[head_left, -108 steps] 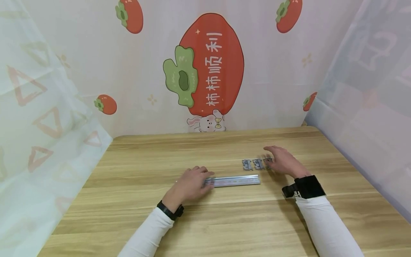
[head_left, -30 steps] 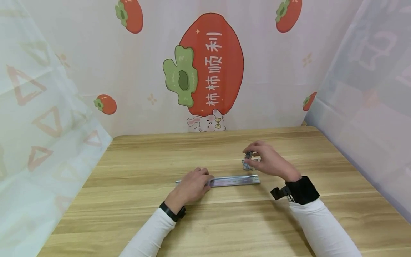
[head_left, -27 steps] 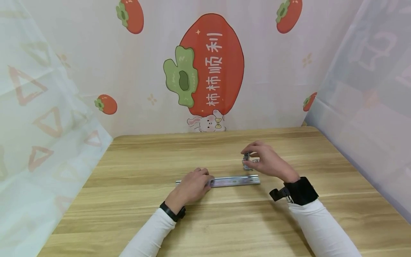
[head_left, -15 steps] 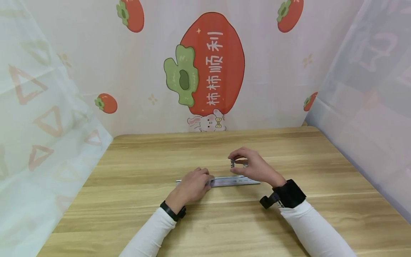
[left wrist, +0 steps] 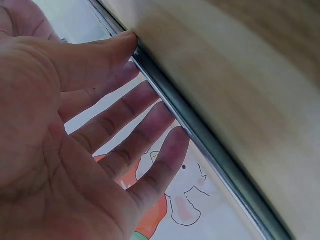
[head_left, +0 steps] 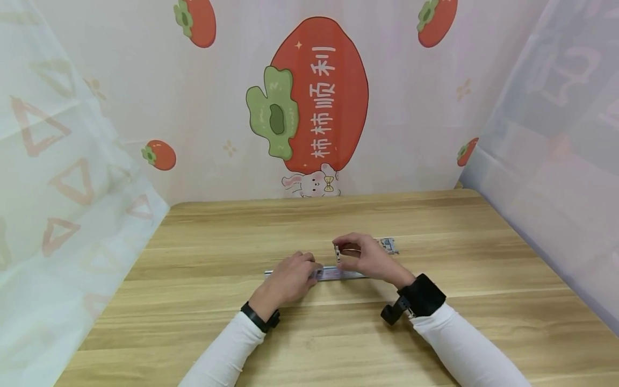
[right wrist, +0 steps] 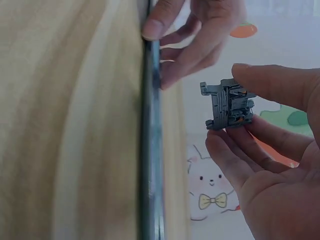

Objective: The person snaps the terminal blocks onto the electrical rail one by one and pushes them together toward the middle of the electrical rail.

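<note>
right hand (head_left: pixel 369 258) just fingertip-pinches the grey block (right wrist: pixel 231 105) so it might twist loose imo, left hand (head_left: pixel 290 277) grips the metal rail (head_left: pixel 333 273)

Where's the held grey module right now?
In the right wrist view, the right hand pinches the grey module, to the right of the metal rail in the image and apart from it.

Shows bright, even light in head view — drops soft shadow on desk (head_left: pixel 329 338) near sleeves (head_left: pixel 466 344). Looks dim, greyish in both wrist views — glints along rail (right wrist: pixel 156 175), blurs desk.
</note>
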`<state>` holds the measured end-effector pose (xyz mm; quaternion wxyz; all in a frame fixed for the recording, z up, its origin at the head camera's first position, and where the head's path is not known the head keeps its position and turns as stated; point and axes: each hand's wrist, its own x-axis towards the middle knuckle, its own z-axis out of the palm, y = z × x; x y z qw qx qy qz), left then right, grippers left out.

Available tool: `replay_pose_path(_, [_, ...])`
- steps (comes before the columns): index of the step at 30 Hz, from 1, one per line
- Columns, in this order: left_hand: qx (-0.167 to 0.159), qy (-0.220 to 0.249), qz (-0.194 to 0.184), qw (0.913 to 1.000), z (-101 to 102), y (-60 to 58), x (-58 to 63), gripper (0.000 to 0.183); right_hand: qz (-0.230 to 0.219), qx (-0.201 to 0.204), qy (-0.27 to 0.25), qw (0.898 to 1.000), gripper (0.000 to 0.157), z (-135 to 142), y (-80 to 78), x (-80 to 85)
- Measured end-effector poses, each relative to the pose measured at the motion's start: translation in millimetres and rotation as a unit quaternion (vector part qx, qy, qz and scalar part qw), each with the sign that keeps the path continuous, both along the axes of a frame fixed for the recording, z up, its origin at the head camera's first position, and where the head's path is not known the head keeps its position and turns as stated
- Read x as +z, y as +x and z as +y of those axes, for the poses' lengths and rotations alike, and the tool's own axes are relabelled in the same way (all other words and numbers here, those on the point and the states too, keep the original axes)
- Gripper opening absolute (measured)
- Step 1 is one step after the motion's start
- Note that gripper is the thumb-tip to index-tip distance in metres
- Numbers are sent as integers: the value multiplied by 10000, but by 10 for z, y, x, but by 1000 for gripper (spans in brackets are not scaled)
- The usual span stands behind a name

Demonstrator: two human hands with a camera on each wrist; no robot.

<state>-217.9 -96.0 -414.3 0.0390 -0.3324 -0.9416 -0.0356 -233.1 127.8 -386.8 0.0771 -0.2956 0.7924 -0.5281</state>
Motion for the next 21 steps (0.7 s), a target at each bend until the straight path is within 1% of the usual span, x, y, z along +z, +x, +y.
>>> replay_pose_path(5, [-42,42,45,10000,-3,-6,-3,29,-284,74,36,9996,53,-49,-106,-236])
replay_pose_path(7, [-38,41,46,10000,-3,-1,0,29,-351,94,35,9993,55,-68,-126,-287])
replay_pose_path(13, [-24,58,-1,10000,-2,2,0,29,-349,106,75,9993,56,-103,-128,-336])
replay_pose_path(20, [10,120,-54,9999,-5,4,8,29,-364,80,259,9990,56,-117,-119,-355])
replay_pose_path(21, [15,128,-52,9999,-6,5,8,28,-387,90,257,9989,55,-123,-101,-330])
